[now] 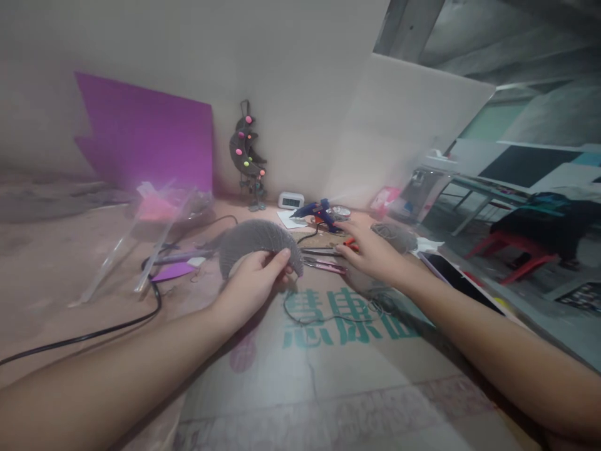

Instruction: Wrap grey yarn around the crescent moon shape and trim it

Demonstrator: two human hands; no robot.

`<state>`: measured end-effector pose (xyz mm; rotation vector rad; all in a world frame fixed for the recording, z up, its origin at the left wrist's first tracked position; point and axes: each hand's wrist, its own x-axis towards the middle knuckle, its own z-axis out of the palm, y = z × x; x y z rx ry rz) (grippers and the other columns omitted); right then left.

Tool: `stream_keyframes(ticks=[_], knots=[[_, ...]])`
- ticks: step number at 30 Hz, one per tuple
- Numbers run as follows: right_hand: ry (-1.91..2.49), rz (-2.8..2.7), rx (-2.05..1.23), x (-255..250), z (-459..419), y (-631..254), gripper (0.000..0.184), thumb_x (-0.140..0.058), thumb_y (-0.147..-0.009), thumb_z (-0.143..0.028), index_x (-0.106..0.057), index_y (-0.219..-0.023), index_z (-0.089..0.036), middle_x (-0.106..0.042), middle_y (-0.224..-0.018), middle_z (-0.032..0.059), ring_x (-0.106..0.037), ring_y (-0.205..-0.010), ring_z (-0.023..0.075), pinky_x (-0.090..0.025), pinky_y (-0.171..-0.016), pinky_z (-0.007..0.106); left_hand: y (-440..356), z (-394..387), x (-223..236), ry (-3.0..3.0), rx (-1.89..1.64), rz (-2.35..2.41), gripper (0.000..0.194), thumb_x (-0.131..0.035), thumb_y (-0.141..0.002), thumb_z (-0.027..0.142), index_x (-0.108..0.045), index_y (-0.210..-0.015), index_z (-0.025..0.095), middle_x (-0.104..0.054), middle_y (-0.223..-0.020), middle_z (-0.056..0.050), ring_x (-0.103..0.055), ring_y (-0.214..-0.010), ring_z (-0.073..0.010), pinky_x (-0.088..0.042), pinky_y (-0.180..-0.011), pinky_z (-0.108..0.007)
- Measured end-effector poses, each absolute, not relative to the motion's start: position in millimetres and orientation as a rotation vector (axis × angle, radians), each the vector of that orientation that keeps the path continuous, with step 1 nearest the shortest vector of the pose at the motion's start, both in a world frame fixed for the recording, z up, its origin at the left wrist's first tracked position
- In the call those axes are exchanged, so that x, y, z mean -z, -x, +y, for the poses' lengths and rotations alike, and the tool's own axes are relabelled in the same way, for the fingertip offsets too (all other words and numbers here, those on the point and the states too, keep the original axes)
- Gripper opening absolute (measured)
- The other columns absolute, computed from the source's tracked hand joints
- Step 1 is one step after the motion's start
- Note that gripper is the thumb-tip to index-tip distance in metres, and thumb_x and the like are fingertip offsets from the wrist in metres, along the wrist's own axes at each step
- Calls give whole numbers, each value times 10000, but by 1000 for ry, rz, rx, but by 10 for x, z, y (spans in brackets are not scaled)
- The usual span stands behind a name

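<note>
My left hand is closed around the right end of a grey, yarn-wrapped crescent, thumb in front, holding its curve upward. Past it to the right, my right hand reaches over the tools with fingers apart and nothing seen between them. Its fingertips are near a blue hot glue gun with a small red light, and a metal tool with red-orange handles. Just below lie metal scissors or snips, partly covered. A thin grey yarn trails across the printed board.
A grey yarn ball and a dark-screened tablet lie at right. Behind stand a white digital clock and a decorated crescent ornament. Purple sheets, clear plastic strips and a black cable are at left.
</note>
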<state>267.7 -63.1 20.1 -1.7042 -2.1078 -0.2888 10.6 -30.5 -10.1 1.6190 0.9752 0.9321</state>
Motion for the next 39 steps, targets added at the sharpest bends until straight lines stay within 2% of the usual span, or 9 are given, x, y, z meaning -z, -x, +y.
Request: stream_keyframes(ticks=[8, 11, 16, 19, 22, 29, 33, 35, 39], knots=[[1947, -1868, 85, -308, -179, -2791, 510, -565, -877, -289, -522, -1354, -112, -553, -1389, 160, -527, -1273, 286, -414, -1059, 404, -125, -337, 86, -1593, -910, 965, 374, -531, -851, 455, -554, -570, 208, -656, -564, 7, -617, -597, -163, -428, -608, -248], [1989, -1860, 13, -259, 41, -2770, 487, -606, -860, -334, -575, -1288, -106, -637, -1276, 174, -610, -1158, 309, -462, -980, 406, -131, -331, 117, -1547, -931, 937, 356, -542, -847, 443, -531, -572, 218, -644, -569, 16, -619, -620, -161, -432, -616, -242], [2022, -1796, -88, -175, 350, -2709, 450, -631, -836, -469, -637, -1146, -142, -728, -1075, 124, -688, -918, 245, -514, -774, 303, -132, -320, 149, -1536, -905, 884, 369, -545, -849, 467, -525, -582, 214, -621, -574, 28, -604, -598, -145, -431, -614, -237], [2081, -1709, -77, -131, 468, -2657, 375, -664, -809, -407, -670, -1048, -118, -743, -959, 133, -695, -822, 246, -500, -688, 279, -136, -309, 152, -1554, -888, 879, 370, -540, -851, 470, -542, -591, 206, -624, -574, 25, -606, -602, -143, -432, -620, -235], [2100, -1644, -26, -132, 484, -2611, 282, -658, -802, -335, -690, -987, -124, -748, -902, 122, -696, -823, 245, -485, -689, 262, -142, -296, 159, -1571, -885, 888, 375, -529, -849, 480, -546, -595, 205, -635, -582, 16, -610, -610, -151, -433, -621, -241], [1995, -1614, 47, -358, -22, -2595, 318, -562, -855, -400, -701, -978, -142, -748, -774, 70, -705, -788, 233, -511, -680, 262, -143, -302, 163, -1617, -891, 912, 402, -511, -847, 526, -552, -606, 208, -635, -606, 9, -632, -648, -170, -448, -659, -264], [1742, -1633, -202, -410, -590, -2518, 323, -548, -868, -418, -696, -1011, -169, -755, -818, 52, -711, -708, 201, -552, -687, 280, -138, -320, 125, -1601, -874, 889, 399, -520, -846, 525, -547, -597, 214, -646, -583, 7, -645, -623, -177, -460, -641, -271], [1693, -1640, -271, -395, -878, -2443, 307, -575, -859, -420, -699, -1020, -190, -744, -747, 30, -709, -694, 199, -562, -701, 289, -134, -321, 109, -1584, -876, 890, 389, -525, -845, 511, -554, -598, 213, -646, -575, 5, -643, -612, -177, -461, -631, -270], [1794, -1592, -207, -268, -1310, -2328, 317, -595, -834, -501, -708, -914, -216, -727, -708, 30, -683, -611, 222, -580, -640, 346, -120, -320, 77, -1589, -903, 943, 377, -533, -840, 503, -596, -624, 200, -665, -604, -7, -636, -617, -175, -459, -659, -271]])
